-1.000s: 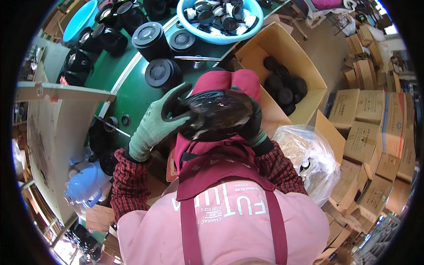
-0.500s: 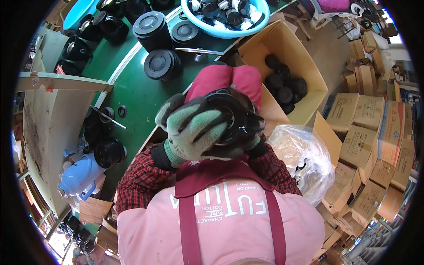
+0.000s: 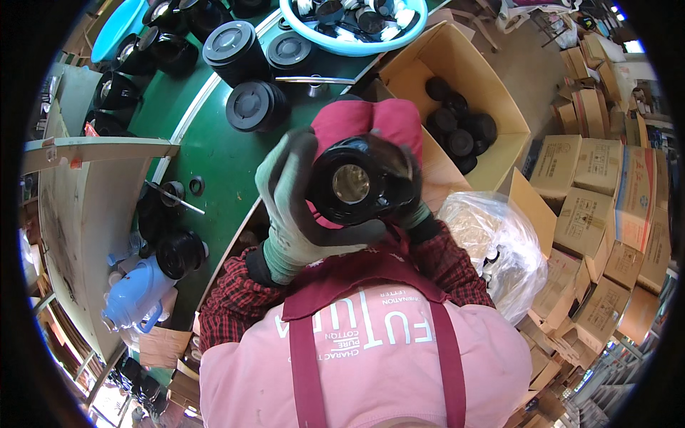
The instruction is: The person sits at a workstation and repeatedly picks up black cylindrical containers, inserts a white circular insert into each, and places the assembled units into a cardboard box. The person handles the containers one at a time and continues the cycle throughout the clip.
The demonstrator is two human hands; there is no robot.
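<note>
A green counter [image 3: 214, 153] spreads to the left of the open cardboard box [image 3: 496, 93], which serves here as the landmark. Closed brown cartons [image 3: 581, 203] are piled to the right of that box. A clear plastic bag [image 3: 492, 250] sits just on the wearer's side of it, and a light blue basin [image 3: 342, 49] filled with black and white parts stands beyond it to the left. A pale blue jug [image 3: 135, 292] lies tilted well to the box's left, while a tall stack of black discs [image 3: 235, 57] and a shorter stack [image 3: 257, 107] stand on the counter, also to its left. The glossy black vessel [image 3: 385, 171] is held over the wearer's lap, left of the box and nearer the wearer, its round opening facing up. The right hand [image 3: 410, 192], in a dark glove, grasps the vessel's right side; the green-gloved left hand [image 3: 282, 214] is spread around its left side, thumb and fingers wide apart, whether touching I cannot tell. Small round black parts [image 3: 457, 135] lie inside the box, and a little black ring [image 3: 196, 185] rests on the counter far to its left.
</note>
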